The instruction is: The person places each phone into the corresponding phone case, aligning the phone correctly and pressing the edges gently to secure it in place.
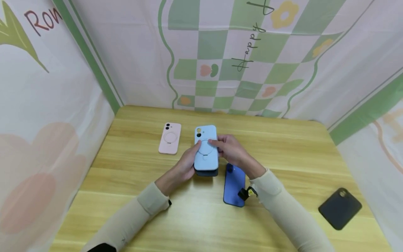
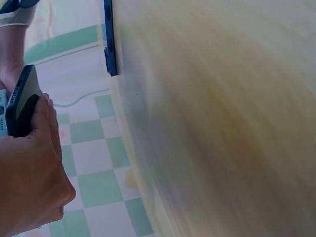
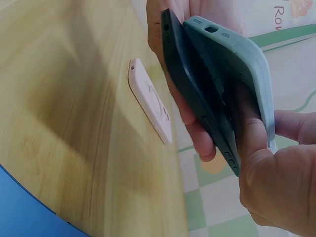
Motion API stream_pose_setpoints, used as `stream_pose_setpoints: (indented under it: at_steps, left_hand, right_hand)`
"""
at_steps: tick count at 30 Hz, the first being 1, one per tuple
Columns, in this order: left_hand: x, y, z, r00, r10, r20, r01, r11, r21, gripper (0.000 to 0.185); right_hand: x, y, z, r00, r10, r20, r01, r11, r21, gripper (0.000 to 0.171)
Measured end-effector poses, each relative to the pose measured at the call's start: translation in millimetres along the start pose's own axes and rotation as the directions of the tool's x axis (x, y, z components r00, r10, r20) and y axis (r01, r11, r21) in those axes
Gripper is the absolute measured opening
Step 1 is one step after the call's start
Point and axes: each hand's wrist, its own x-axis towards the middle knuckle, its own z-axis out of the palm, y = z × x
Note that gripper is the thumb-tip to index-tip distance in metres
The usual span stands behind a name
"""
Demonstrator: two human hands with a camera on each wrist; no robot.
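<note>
A light blue phone case [image 1: 206, 161] with a ring outline on its back is held up over the table. Under it lies a dark phone [image 3: 195, 94], its lower end poking out below the case in the head view. My left hand [image 1: 186, 161] grips the dark phone from the left, fingers beneath it and thumb on the case's edge. My right hand [image 1: 233, 149] pinches the case's right side, thumb on its back and a finger inside, between case and phone. The right wrist view shows a wedge-shaped gap between the two.
A pink phone case [image 1: 170, 138] with a ring outline lies on the wooden table [image 1: 132, 140] to the left. A blue phone [image 1: 233, 185] lies below my right wrist. Toward the right edge rests a black phone case [image 1: 340, 209]. Patterned cloth walls border the table.
</note>
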Motion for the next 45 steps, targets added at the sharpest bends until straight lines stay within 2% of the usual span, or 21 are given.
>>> stream_pose_setpoints:
  at_steps: [7,10,12,15,18,21,24,26,28,32,36,40,45]
  left_hand:
    - [0.9,-1.2,-1.1,1.0,-0.018,-0.001,0.018,1.0,0.007,0.056]
    - [1.2,-2.1,-2.1,1.0,-0.016,0.014,0.016,1.0,0.021,0.056]
    - [1.1,-2.5,-2.8,1.0,-0.02,0.016,0.019,0.999,0.033,0.056]
    - [0.6,-3.6,-4.2,0.999,-0.025,0.021,0.024,0.998,0.053,0.055]
    - [-0.1,-4.5,-5.7,0.999,-0.025,0.023,0.024,0.998,0.064,0.055]
    - [-0.6,-4.9,-6.9,1.0,-0.024,0.014,0.024,0.998,0.066,0.056]
    - [-1.2,-5.2,-8.3,1.0,-0.026,-0.001,0.026,0.997,0.072,0.057]
    - [-1.4,-5.3,-8.7,0.999,-0.034,-0.008,0.034,0.996,0.076,0.057]
    - [-1.6,-5.8,-8.7,0.999,-0.036,-0.001,0.036,0.995,0.09,0.056]
    - [-2.7,-7.1,-8.0,0.999,-0.046,0.023,0.043,0.992,0.121,0.055]
    - [-3.6,-9.0,-8.0,0.997,-0.056,0.059,0.046,0.987,0.151,0.054]
    - [-6.1,-10.8,-6.7,0.992,-0.063,0.111,0.041,0.981,0.188,0.053]
    - [-10.7,-10.5,-4.9,0.988,-0.063,0.142,0.032,0.977,0.209,0.053]
  right_hand:
    - [1,3,-3,1.0,0.016,-0.001,-0.016,1.0,0.005,0.036]
    - [1,3,-5,0.999,0.02,-0.026,-0.022,0.998,-0.062,0.032]
    - [1,1,-7,0.998,0.002,-0.069,-0.013,0.987,-0.16,0.028]
    - [0,-2,-11,0.99,-0.05,-0.134,0.003,0.944,-0.331,0.03]
    - [-1,-5,-17,0.979,-0.121,-0.165,0.031,0.886,-0.463,0.034]
    - [-1,-9,-21,0.967,-0.188,-0.171,0.063,0.83,-0.555,0.038]
    - [2,-14,-25,0.951,-0.264,-0.163,0.101,0.761,-0.641,0.039]
    - [5,-18,-26,0.944,-0.293,-0.154,0.115,0.728,-0.675,0.037]
    - [9,-22,-27,0.944,-0.298,-0.141,0.122,0.712,-0.691,0.037]
    - [17,-29,-26,0.968,-0.231,-0.102,0.104,0.731,-0.674,0.042]
    - [23,-33,-23,0.988,-0.147,-0.043,0.089,0.776,-0.624,0.046]
    - [24,-33,-21,0.998,-0.07,-0.003,0.056,0.822,-0.567,0.051]
    - [25,-31,-21,0.999,-0.02,0.024,0.03,0.855,-0.517,0.043]
